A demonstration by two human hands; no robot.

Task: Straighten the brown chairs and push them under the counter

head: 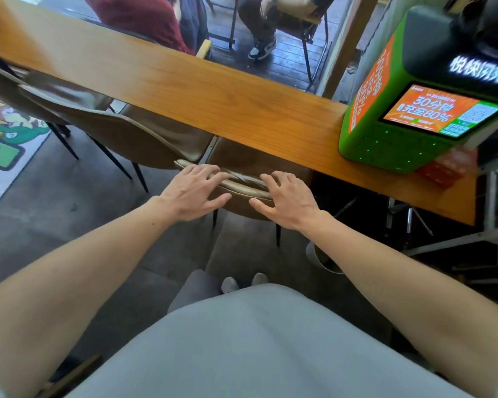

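A long wooden counter [213, 90] runs along a window over a grey floor, with a green charger [385, 139] at its right end. The chair [240, 196] I'm on stands straight ahead of me. Its seat is mostly under the counter and the top rim of its back is just short of the counter's edge. My left hand [191, 193] and right hand [289, 201] both lie on that rim, a little apart. The fingers are spread and nearly straight over the top, with the thumbs on the near face. Neither hand clamps anything; they rest and press.

A second chair [144, 136] sits just to the left, also tucked in.

I judge the chair light: a stiff padded shell on thin dark legs. The smooth cover may let my palms slide, and the legs may catch on the floor. The rim, pushed evenly with both hands, is the place to take hold, so the chair goes in square.
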